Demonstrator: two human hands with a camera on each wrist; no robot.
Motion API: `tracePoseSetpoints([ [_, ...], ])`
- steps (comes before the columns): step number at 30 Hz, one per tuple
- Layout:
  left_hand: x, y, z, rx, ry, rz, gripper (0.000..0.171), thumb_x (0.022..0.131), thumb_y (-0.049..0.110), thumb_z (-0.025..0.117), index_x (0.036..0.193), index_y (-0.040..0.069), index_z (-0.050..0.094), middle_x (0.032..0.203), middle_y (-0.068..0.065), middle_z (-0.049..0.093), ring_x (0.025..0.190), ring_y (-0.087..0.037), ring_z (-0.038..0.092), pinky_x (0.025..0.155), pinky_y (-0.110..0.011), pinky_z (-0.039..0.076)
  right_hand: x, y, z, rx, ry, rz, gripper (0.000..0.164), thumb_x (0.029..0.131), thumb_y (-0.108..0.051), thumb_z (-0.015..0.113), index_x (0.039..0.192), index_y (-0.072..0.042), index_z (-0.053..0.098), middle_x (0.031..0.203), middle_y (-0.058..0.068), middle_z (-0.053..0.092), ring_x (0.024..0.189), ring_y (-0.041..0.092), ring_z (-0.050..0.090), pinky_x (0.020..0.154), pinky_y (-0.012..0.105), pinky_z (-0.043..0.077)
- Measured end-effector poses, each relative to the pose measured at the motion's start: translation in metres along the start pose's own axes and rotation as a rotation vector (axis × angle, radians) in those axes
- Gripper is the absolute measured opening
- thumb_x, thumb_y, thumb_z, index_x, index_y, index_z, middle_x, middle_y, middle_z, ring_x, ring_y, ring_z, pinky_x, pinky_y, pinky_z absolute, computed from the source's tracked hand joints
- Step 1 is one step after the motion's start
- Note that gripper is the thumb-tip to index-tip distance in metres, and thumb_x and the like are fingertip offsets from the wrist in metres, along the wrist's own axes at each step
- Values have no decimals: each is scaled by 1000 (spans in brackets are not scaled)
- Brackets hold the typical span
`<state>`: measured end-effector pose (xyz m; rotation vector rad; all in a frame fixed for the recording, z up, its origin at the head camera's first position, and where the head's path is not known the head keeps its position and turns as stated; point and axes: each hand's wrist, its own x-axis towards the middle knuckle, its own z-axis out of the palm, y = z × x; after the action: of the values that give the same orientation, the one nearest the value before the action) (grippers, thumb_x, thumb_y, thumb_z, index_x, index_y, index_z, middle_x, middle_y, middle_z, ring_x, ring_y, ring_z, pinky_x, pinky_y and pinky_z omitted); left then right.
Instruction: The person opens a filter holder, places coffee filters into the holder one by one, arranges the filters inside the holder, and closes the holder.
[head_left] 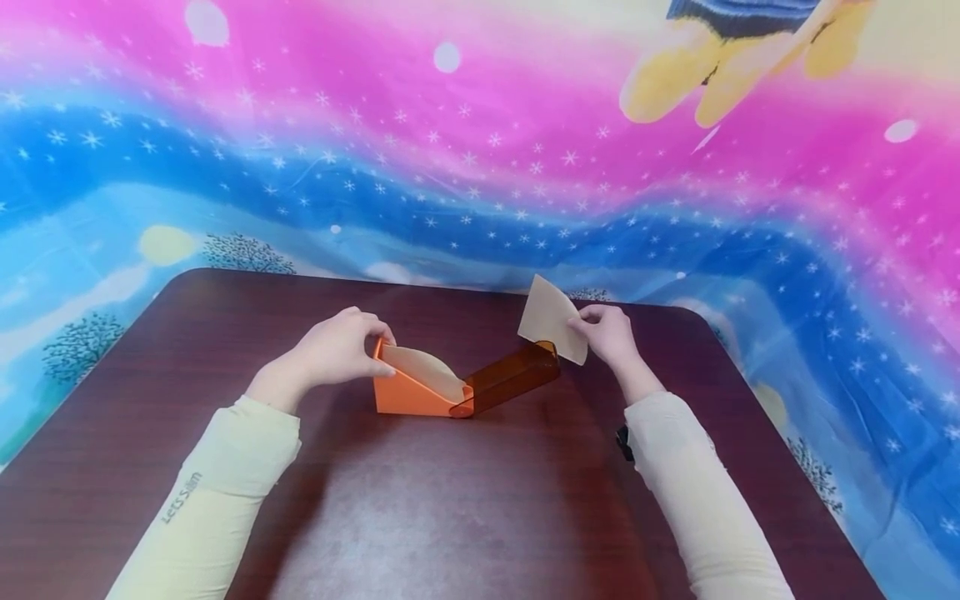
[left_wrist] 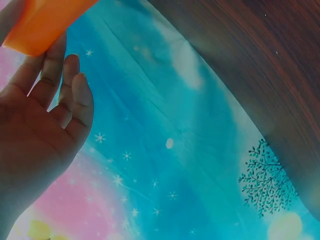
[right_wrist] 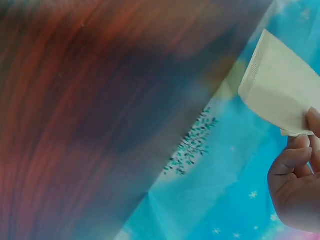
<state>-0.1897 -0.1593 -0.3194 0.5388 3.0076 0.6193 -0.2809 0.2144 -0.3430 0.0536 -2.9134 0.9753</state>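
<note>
An orange coffee filter holder (head_left: 408,395) stands on the table, its brown see-through lid (head_left: 513,379) swung out to the right. Inside it are cream paper coffee filters (head_left: 423,369). My left hand (head_left: 337,346) grips the holder's tall left end, thumb on the near side and fingers over the back. From below, the left wrist view shows part of the orange holder (left_wrist: 50,25) at the fingers. One cream coffee filter (head_left: 551,317) is raised above the lid's end, pinched at its right edge by my right hand (head_left: 609,333). A crimped seam shows along this filter (right_wrist: 280,82) in the right wrist view.
The dark wooden table (head_left: 465,517) has rounded far corners. Behind and around it hangs a colourful printed cloth (head_left: 450,183) with snowflakes and small trees. A small black object (head_left: 624,443) shows beside the right sleeve.
</note>
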Motion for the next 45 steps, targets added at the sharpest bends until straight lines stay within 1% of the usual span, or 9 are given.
tracePoseSetpoints([
  [3,1,0,1,-4,2,-2,31,72,31,78,97,15,69,95,-3,65,93,-22,50,80,-43,47,-2,-2,-6,-6,9,-13,30,91,-22,60,106,2,66,108,23,66,97,34,60,79,41,50],
  [10,0,1,1,12,9,2,30,72,31,77,96,14,69,94,-3,64,90,-22,51,79,-42,47,-4,-14,-23,5,17,-88,27,90,-20,61,104,2,67,105,23,65,96,33,59,81,43,49],
  [12,0,0,0,9,9,5,30,72,31,77,96,14,69,94,-4,64,90,-22,51,78,-42,47,-5,-19,-29,14,13,-97,27,90,-20,62,105,1,67,105,23,66,96,33,60,82,43,49],
  [16,-1,-2,0,-3,6,-9,31,72,31,77,97,15,69,96,-4,64,92,-22,51,79,-43,47,-9,-29,-39,22,-8,-98,29,91,-23,61,107,0,66,106,22,66,97,32,59,83,42,48],
  [19,-1,-1,0,-8,6,-19,32,72,32,78,97,15,69,96,-3,64,93,-22,50,80,-42,47,-12,-35,-47,26,-7,-107,30,91,-24,60,108,0,66,105,22,66,96,31,58,82,40,48],
  [23,-2,-1,-1,-6,9,-16,32,72,32,78,98,15,69,96,-3,65,94,-22,50,81,-43,47,-17,-43,-55,27,12,-137,29,91,-23,61,106,0,67,101,22,66,92,29,58,77,36,46],
  [30,-1,0,0,9,5,-5,32,73,31,77,99,14,69,97,-4,65,94,-23,51,80,-43,47,-25,-54,-67,22,25,-164,29,90,-26,61,105,-1,68,96,20,67,85,22,57,71,28,44],
  [41,-2,1,-2,-1,0,-18,32,73,32,77,98,14,69,95,-4,64,94,-23,51,81,-44,47,-38,-69,-77,36,20,-175,29,90,-28,62,103,-4,69,92,14,67,77,14,54,65,26,45],
  [45,-2,2,-2,1,2,-9,32,73,31,77,99,14,69,95,-4,64,93,-23,51,81,-44,47,-42,-72,-82,56,16,-159,30,89,-31,62,104,-5,68,87,7,65,74,13,53,61,26,46],
])
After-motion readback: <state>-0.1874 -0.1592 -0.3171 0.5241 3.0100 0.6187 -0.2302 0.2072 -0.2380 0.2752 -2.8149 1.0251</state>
